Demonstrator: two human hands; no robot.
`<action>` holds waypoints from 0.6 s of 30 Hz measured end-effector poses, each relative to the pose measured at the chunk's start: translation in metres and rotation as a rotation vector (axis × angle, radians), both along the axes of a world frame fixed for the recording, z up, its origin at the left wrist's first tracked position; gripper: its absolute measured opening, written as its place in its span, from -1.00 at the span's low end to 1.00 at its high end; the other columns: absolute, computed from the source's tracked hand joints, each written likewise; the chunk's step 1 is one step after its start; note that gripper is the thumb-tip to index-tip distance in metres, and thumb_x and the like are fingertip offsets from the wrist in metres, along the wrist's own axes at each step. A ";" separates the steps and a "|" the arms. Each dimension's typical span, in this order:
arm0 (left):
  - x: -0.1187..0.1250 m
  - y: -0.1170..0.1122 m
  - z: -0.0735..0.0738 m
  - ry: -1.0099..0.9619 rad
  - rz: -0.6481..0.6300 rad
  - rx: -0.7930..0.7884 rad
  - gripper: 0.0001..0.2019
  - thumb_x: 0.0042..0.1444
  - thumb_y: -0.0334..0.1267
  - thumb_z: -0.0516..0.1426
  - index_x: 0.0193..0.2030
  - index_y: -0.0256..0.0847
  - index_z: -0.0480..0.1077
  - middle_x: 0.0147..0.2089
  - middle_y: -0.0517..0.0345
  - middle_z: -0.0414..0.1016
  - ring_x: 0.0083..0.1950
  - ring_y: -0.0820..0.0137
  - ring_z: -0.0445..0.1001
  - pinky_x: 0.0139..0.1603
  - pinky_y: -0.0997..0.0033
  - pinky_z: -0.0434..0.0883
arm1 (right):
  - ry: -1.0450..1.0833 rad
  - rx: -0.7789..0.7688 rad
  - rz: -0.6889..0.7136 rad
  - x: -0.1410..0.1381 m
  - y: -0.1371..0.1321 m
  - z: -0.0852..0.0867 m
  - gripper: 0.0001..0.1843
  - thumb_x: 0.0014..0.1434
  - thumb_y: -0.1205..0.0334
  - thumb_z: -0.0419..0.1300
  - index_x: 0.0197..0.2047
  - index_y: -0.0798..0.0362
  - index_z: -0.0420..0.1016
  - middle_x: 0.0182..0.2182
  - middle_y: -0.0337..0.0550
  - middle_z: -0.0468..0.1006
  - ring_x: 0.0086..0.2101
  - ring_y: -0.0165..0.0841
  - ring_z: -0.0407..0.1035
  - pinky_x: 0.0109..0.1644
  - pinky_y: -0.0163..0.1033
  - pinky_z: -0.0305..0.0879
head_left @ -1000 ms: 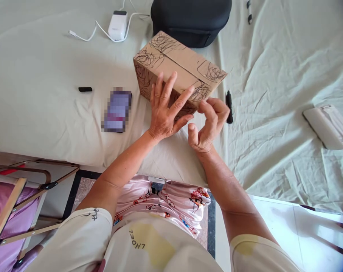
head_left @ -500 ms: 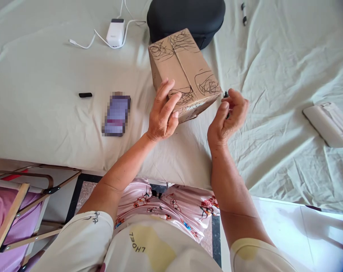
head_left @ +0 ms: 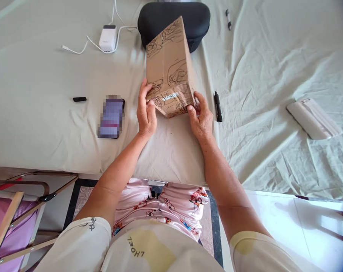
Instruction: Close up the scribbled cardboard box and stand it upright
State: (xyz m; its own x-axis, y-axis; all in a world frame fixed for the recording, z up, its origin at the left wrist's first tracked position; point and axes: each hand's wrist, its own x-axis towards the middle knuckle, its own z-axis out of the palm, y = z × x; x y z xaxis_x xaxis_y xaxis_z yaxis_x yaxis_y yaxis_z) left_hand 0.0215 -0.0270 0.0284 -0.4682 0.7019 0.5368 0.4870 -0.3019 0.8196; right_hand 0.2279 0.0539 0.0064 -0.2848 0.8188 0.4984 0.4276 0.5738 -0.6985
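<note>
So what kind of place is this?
Probably a home bedroom: a bed under a wrinkled sheet, a phone and charger lying on it, and both hands holding a scribbled cardboard box.

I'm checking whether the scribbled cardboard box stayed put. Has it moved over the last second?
Yes. The cardboard box has been turned and tipped up between both hands, its far end now overlapping the black case instead of lying flat in front of it.

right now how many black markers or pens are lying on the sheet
2. One black marker lies just right of the right hand, beside the cardboard box. A second pen lies at the far edge. The box may hide more.
</note>
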 end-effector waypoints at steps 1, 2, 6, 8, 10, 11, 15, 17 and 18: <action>-0.001 0.002 -0.004 -0.054 0.003 -0.051 -0.59 0.51 0.01 -0.14 0.39 0.07 0.20 0.62 0.00 0.24 0.59 0.18 0.32 0.51 -0.01 0.49 | 0.027 0.008 -0.010 0.000 0.000 0.001 -0.10 0.43 -0.52 -0.04 0.45 0.03 0.36 0.15 0.11 0.59 -0.10 -0.17 0.55 0.08 0.05 0.58; -0.003 0.004 -0.007 -0.092 0.005 -0.100 -0.61 0.51 -0.04 -0.12 0.38 0.07 0.21 0.57 -0.01 0.33 0.51 0.19 0.43 0.42 0.04 0.56 | 0.052 0.018 -0.024 -0.001 -0.001 0.002 -0.11 0.43 -0.51 -0.03 0.47 0.02 0.34 0.21 0.13 0.56 -0.06 -0.16 0.55 0.08 0.05 0.58; -0.014 0.012 -0.021 0.018 0.091 -0.176 -0.70 0.40 -0.30 0.03 0.22 -0.07 0.33 0.29 -0.04 0.56 0.35 0.22 0.55 0.43 0.12 0.53 | 0.115 0.028 -0.065 -0.004 -0.003 0.003 -0.07 0.39 -0.52 0.04 0.51 -0.01 0.27 0.26 0.15 0.52 -0.17 -0.20 0.54 -0.04 -0.01 0.59; -0.020 0.014 -0.024 0.098 0.156 -0.195 -0.70 0.22 -0.43 0.12 0.07 -0.12 0.37 0.21 -0.07 0.58 0.37 0.14 0.53 0.54 0.03 0.42 | 0.126 -0.019 -0.065 -0.004 -0.002 0.002 -0.04 0.36 -0.50 0.10 0.54 -0.02 0.22 0.09 0.07 0.60 -0.29 -0.27 0.50 -0.14 -0.07 0.56; -0.023 0.016 -0.026 0.096 0.175 -0.248 -0.67 0.09 -0.48 0.14 0.00 -0.13 0.34 0.13 -0.08 0.58 0.34 0.08 0.54 0.56 -0.06 0.39 | 0.110 -0.092 -0.031 -0.003 -0.002 0.000 -0.07 0.33 -0.46 0.16 0.52 -0.03 0.26 -0.10 -0.06 0.63 -0.36 -0.32 0.47 -0.21 -0.13 0.52; -0.023 0.016 -0.026 0.078 0.166 -0.276 -0.64 0.08 -0.47 0.14 0.02 -0.12 0.32 0.12 -0.08 0.58 0.32 0.06 0.55 0.55 -0.08 0.39 | 0.095 -0.125 -0.006 -0.003 -0.002 -0.001 -0.11 0.33 -0.43 0.18 0.49 -0.03 0.30 -0.16 -0.11 0.62 -0.37 -0.33 0.45 -0.22 -0.15 0.51; -0.019 0.013 -0.024 0.039 0.095 -0.268 -0.48 0.13 -0.43 0.15 0.24 -0.11 0.24 0.30 -0.14 0.53 0.38 0.09 0.51 0.50 0.01 0.44 | 0.057 -0.177 0.040 -0.003 -0.002 -0.001 -0.28 0.33 -0.30 0.21 0.35 0.00 0.43 -0.21 -0.16 0.63 -0.40 -0.37 0.43 -0.18 -0.15 0.50; -0.017 0.012 -0.022 0.052 0.086 -0.243 -0.43 0.14 -0.44 0.15 0.30 -0.11 0.22 0.33 -0.12 0.53 0.38 0.13 0.52 0.46 0.07 0.47 | 0.064 -0.187 0.039 -0.003 -0.002 0.000 -0.33 0.32 -0.23 0.22 0.32 0.01 0.43 -0.20 -0.15 0.64 -0.40 -0.37 0.43 -0.17 -0.15 0.49; -0.016 0.012 -0.022 0.062 0.092 -0.240 -0.44 0.15 -0.44 0.15 0.30 -0.12 0.23 0.31 -0.11 0.54 0.35 0.13 0.54 0.44 0.07 0.48 | 0.070 -0.195 0.043 -0.003 -0.002 0.001 -0.35 0.31 -0.20 0.22 0.31 0.02 0.43 -0.19 -0.15 0.64 -0.41 -0.37 0.43 -0.17 -0.14 0.49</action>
